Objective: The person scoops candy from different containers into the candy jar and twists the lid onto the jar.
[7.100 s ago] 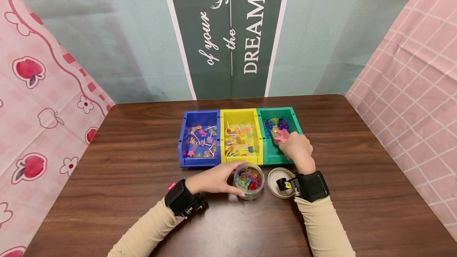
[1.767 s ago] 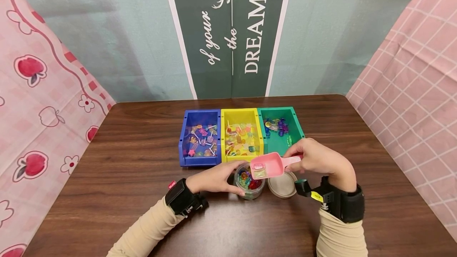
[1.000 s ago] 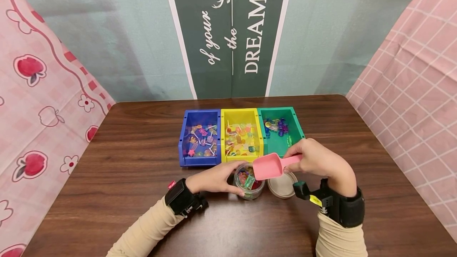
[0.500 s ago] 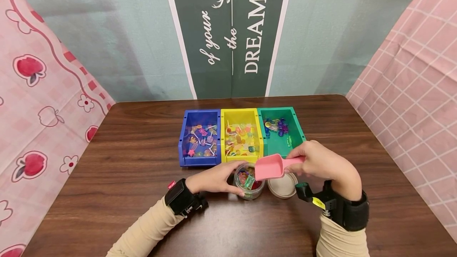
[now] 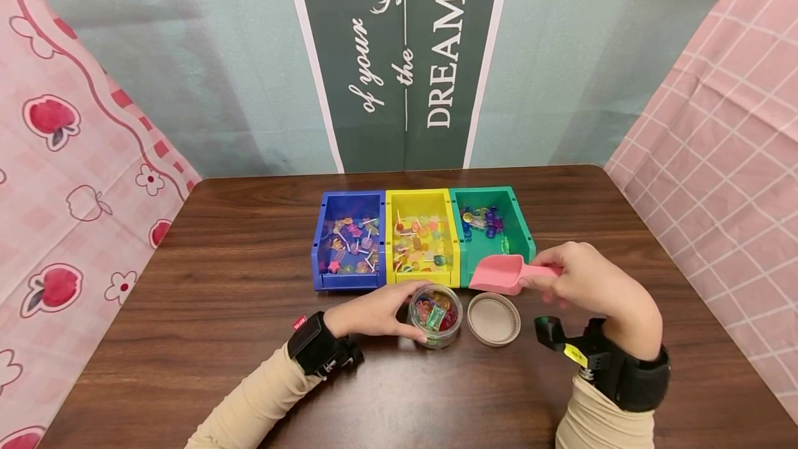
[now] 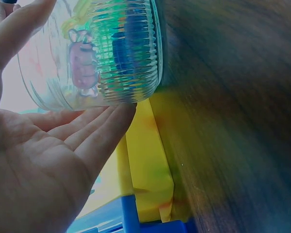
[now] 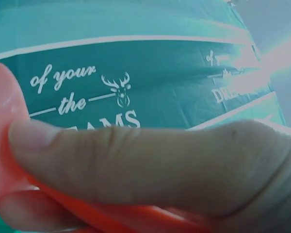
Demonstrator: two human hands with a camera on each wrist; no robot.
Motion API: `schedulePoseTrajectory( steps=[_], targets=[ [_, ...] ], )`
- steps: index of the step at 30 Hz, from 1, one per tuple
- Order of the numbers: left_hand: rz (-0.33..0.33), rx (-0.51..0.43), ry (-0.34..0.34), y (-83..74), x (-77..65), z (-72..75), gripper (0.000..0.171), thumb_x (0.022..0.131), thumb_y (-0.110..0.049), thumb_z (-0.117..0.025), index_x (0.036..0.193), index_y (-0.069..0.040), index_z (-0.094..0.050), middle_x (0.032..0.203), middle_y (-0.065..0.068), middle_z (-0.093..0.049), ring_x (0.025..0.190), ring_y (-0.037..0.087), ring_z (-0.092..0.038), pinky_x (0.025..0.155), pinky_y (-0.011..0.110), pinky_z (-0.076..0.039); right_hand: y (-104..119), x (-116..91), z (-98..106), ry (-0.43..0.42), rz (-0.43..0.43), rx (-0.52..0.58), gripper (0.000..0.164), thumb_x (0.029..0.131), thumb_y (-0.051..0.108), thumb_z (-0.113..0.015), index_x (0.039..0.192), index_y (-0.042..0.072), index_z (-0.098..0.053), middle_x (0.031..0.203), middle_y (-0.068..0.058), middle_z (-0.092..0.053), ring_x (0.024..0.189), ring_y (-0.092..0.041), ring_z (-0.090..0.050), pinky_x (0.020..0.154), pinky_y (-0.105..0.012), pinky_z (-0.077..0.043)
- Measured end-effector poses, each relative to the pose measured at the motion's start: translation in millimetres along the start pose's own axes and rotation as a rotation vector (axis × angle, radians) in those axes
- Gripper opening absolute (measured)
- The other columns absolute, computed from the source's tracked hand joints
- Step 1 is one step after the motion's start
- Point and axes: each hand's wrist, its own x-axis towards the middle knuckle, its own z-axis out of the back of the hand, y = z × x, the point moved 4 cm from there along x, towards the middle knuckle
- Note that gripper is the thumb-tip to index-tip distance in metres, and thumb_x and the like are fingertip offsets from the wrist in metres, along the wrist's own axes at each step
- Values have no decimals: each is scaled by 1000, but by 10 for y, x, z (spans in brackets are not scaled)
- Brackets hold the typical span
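Note:
My left hand [image 5: 377, 312] holds a round glass jar [image 5: 440, 344] steady on the table, thumb on the near side and fingers along the far side. Colourful translucent candy-shaped pieces fill it, a green wrapped-candy shape on top; through the glass [image 6: 56, 97] in the left wrist view a pink one shows. My right hand [image 5: 586, 276] pinches the handle of a pink scoop [image 5: 499, 274], thumb [image 7: 111, 160] on top in the right wrist view. The scoop's bowl shows no pieces and overlaps the front of the green bin [image 5: 476, 251], which has blue, purple and green pieces.
A yellow bin [image 5: 408, 208] and a blue bin [image 5: 346, 283] stand joined to the green one, both with small lollipop and candy charms. The jar's round lid [image 5: 494, 321] lies right of the jar. Fabric hangs behind the wooden table [image 5: 237, 262].
Pieces in the scoop have dropped into the jar, the green wrapped-candy shape now on top. My right hand then moved the scoop right, off the jar to the green bin's front. My left hand stayed.

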Motion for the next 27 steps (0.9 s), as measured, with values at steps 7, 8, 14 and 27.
schedulePoseTrajectory(
  steps=[7, 8, 14, 27],
  targets=[
    [-4, 5, -3, 20, 8, -6, 82, 79, -39, -71, 143, -5, -33, 137, 9, -48, 125, 13, -42, 107, 37, -39, -138, 14, 71, -38, -76, -30, 25, 86, 24, -64, 83, 0, -66, 54, -1, -60, 46, -14, -52, 48, -28, -42],
    [-5, 3, -3, 24, 8, -8, 82, 79, -39, -71, 143, -5, -33, 137, 8, -48, 125, 13, -42, 107, 37, -39, -156, 25, 75, -47, -90, -33, 27, 86, 26, -64, 83, -1, -65, 53, -1, -60, 46, -14, -52, 48, -28, -42],
    [-9, -6, -1, 30, 4, -6, 82, 79, -39, -70, 144, -6, -32, 137, 8, -48, 124, 13, -43, 106, 37, -40, -232, 129, 66, -104, -153, -40, 28, 88, 23, -61, 80, -3, -65, 50, 1, -56, 46, -13, -51, 50, -28, -41],
    [-7, 10, 0, 12, -2, -3, 82, 80, -40, -70, 144, -5, -33, 139, 9, -47, 127, 14, -40, 108, 37, -38, -291, 344, -77, -85, -263, 28, 25, 83, 17, -60, 80, -7, -64, 49, 2, -60, 45, -8, -54, 47, -23, -46]
  ],
)
